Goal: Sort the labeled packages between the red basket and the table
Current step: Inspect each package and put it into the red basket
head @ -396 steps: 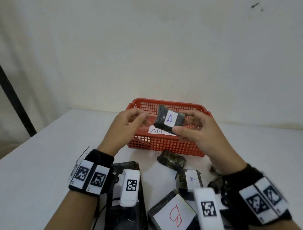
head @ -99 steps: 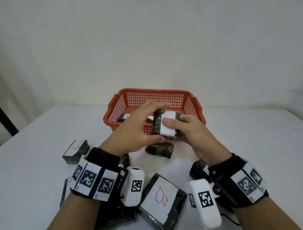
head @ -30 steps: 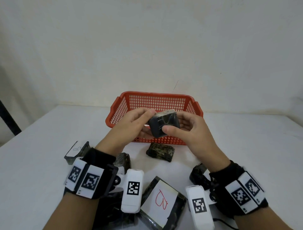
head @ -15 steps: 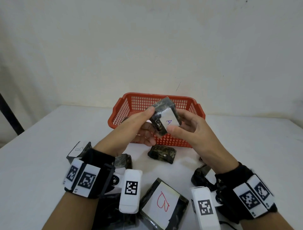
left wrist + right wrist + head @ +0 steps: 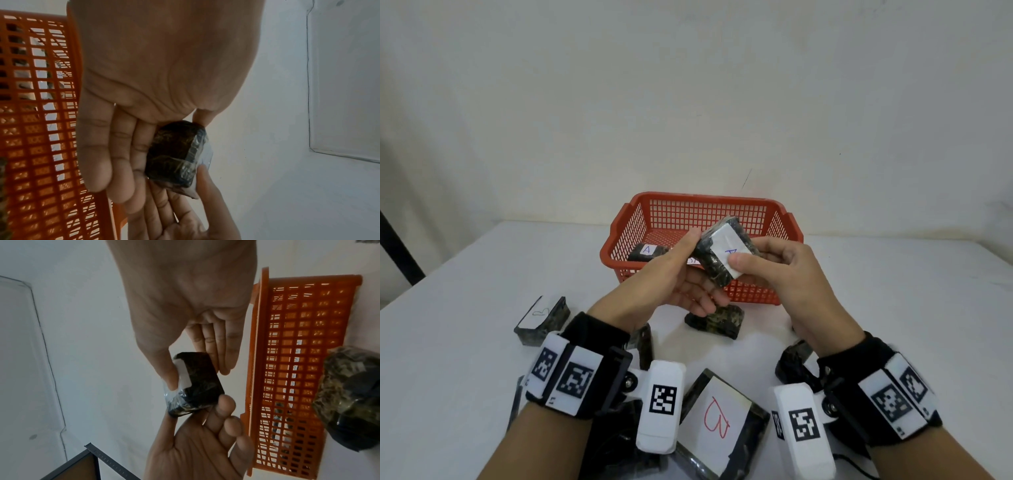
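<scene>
Both hands hold one small dark wrapped package (image 5: 714, 263) just above the near wall of the red basket (image 5: 709, 198). Its white label with a blue A faces me. My left hand (image 5: 678, 277) has its thumb on the package's upper left edge and its fingers underneath. The thumb of my right hand (image 5: 763, 267) presses on the label, with the fingers behind. The left wrist view shows the package (image 5: 174, 154) against my fingers. In the right wrist view my thumb pinches the package (image 5: 197, 382) at its label. Another A package (image 5: 649, 251) lies inside the basket.
On the table lie a dark package with no visible label (image 5: 715, 322) before the basket, a large package marked B (image 5: 717, 418) between my wrists, a smaller B package (image 5: 541, 318) at left, and a dark package (image 5: 794, 363) by my right wrist. A white wall stands behind.
The package has been turned over in my hands, from its dark side to its label with the A facing me. Both hands stay over the basket's near wall.
</scene>
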Available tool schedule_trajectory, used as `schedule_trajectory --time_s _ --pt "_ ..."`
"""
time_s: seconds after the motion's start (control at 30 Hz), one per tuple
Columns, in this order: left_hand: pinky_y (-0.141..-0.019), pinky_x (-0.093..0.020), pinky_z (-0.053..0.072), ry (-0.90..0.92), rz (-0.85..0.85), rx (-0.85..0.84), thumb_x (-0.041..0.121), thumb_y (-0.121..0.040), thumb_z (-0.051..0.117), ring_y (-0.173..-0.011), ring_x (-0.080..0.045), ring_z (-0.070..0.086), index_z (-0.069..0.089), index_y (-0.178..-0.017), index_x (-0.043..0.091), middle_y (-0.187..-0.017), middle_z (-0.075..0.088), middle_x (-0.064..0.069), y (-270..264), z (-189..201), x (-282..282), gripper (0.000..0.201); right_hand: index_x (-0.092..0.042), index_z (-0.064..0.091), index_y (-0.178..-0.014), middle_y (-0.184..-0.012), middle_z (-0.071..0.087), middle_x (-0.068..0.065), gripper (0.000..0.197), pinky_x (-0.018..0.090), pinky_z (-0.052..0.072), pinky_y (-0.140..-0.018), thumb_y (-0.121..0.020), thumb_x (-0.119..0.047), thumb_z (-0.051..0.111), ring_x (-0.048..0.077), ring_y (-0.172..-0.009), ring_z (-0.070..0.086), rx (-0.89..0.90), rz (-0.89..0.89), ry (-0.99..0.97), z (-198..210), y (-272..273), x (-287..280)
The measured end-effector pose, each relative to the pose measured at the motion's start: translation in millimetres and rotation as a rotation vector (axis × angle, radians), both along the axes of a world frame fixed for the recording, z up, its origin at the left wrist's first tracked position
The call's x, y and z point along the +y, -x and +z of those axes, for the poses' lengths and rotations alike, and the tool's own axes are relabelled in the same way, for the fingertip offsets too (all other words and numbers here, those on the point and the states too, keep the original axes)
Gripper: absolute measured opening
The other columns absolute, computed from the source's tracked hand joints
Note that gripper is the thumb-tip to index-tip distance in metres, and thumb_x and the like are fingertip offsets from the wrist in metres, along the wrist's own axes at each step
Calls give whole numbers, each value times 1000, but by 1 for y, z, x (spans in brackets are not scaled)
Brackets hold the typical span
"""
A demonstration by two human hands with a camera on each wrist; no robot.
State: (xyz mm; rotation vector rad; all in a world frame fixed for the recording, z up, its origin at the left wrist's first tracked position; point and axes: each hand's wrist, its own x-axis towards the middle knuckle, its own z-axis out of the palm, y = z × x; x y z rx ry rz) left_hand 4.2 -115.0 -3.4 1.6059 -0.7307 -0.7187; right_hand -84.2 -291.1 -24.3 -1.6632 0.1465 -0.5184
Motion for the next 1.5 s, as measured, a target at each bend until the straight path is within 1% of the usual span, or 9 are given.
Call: schedule_trajectory --time_s 0.13,0.33,0.5,0.67,0.87,1.13,1.3,1.4,1.5 --pt "-79 -37 61 12 83 27 57 -103 17 -79 -25 75 59 -126 22 -94 79 -15 12 1 -9 60 -16 70 -124 -102 81 5 41 36 63 -89 -86 -25 82 24 -98 78 6 -1 25 5 1 -2" --pt "-91 -38 59 86 -16 142 53 -105 19 -103 -26 74 52 -137 32 -112 77 -8 31 12 -17 51 -34 56 -138 -122 74 -8 78 36 59 -94 -69 -33 92 12 -107 73 -41 37 287 19 15 -8" --pt "-92 -38 59 -138 -58 -112 53 -105 25 -100 -19 74 63 -118 32 -102 79 -2 40 35 -35 46 -35 63 -128 -118 69 -13 67 34 63 -81 -70 -27 95 8 -80 75 26 -117 410 36 57 -40" --pt "-95 -38 57 -282 -112 -328 51 -103 38 -101 -14 70 63 -115 20 -101 77 7 56 27 -72 42 -37 65 -124 -119 55 -11 63 30 58 -83 -67 -41 93 14 -88 73 256 -311 487 32 108 -87" --pt "-85 -30 55 -325 -288 -324 47 -104 42 -97 -12 69 64 -113 22 -106 75 6 84 1 -116 34 -33 74 -108 -112 71 -4 43 28 45 -76 -69 -38 93 14 -81 64 440 -406 313 -22 157 -134" --pt "-72 -26 53 -291 -255 -215 40 -105 45 -84 -14 65 66 -109 18 -102 76 -1 100 -23 -147 31 -27 75 -110 -112 73 -1 47 26 45 -85 -68 -26 95 16 -105 68 541 -410 177 -70 163 -148" --pt "-81 -25 52 -262 -301 -348 34 -99 59 -96 -12 68 66 -112 28 -103 76 8 95 -32 -140 16 -29 58 -136 -127 56 -5 75 34 44 -97 -70 -35 93 19 -121 54 645 -456 292 -68 166 -148" --pt "-100 -22 44 -313 -406 -502 22 -95 65 -112 -1 60 61 -123 34 -121 67 15 90 -23 -126 30 -30 57 -128 -122 50 -3 63 34 41 -94 -75 -42 89 19 -118 50 627 -510 374 -54 170 -140" --pt "-101 -13 30 -542 -578 -710 12 -91 65 -128 1 40 46 -144 36 -142 45 19 86 -16 -116 61 -24 64 -108 -105 58 -4 42 30 41 -76 -78 -45 85 14 -93 56 632 -466 345 -37 176 -129"
